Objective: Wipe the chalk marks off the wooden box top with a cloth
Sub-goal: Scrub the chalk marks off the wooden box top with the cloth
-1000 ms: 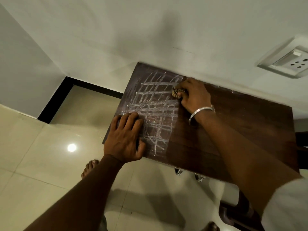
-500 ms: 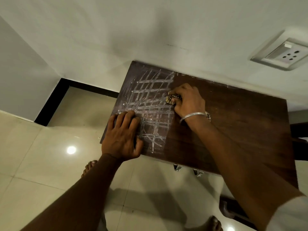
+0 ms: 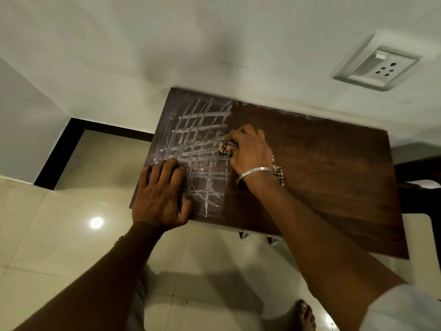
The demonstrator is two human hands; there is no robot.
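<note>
The dark wooden box top point(image 3: 322, 168) stands against the white wall. White chalk marks point(image 3: 202, 144) form a criss-cross grid over its left part; the right part is bare wood. My right hand point(image 3: 250, 149) presses a small patterned cloth point(image 3: 225, 147) onto the right edge of the grid, and a bit of the cloth shows behind the wrist. A metal bangle sits on that wrist. My left hand point(image 3: 162, 197) lies flat with fingers spread on the box's near left corner, over part of the marks.
A white wall socket point(image 3: 379, 68) is mounted above the box's right end. Two metal latches point(image 3: 259, 236) hang from the front edge. Glossy tiled floor point(image 3: 59, 235) lies below, with my bare foot point(image 3: 304, 314) on it. Dark furniture point(image 3: 420, 182) stands to the right.
My right hand has drawn the cloth toward me along the grid's right edge, leaving that strip cleaner. The left hand has stayed planted on the corner.
</note>
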